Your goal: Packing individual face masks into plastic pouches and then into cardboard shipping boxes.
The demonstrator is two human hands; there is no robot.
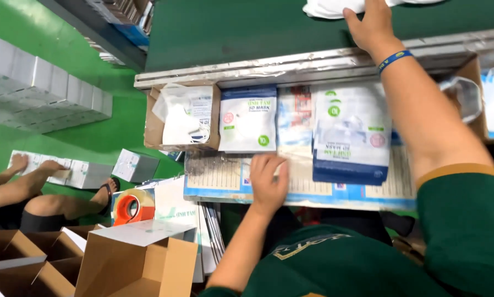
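My right hand (371,25) reaches far up onto the green conveyor belt (230,27) and rests on a pile of white face masks (329,7). A blue wristband (394,59) circles that wrist. My left hand (268,179) lies flat, fingers spread, on a lined paper sheet (219,173) at the near edge of the work shelf. Just above it stand white-and-blue mask pouches (248,118) and a stack of them (350,132) under my right forearm.
A cardboard box (154,124) with white masks sits at the shelf's left. Below left are an orange tape dispenser (130,208), open cartons (137,264) and small white boxes (134,165). Another person's legs (43,201) stretch across the green floor beside stacked white boxes (43,88).
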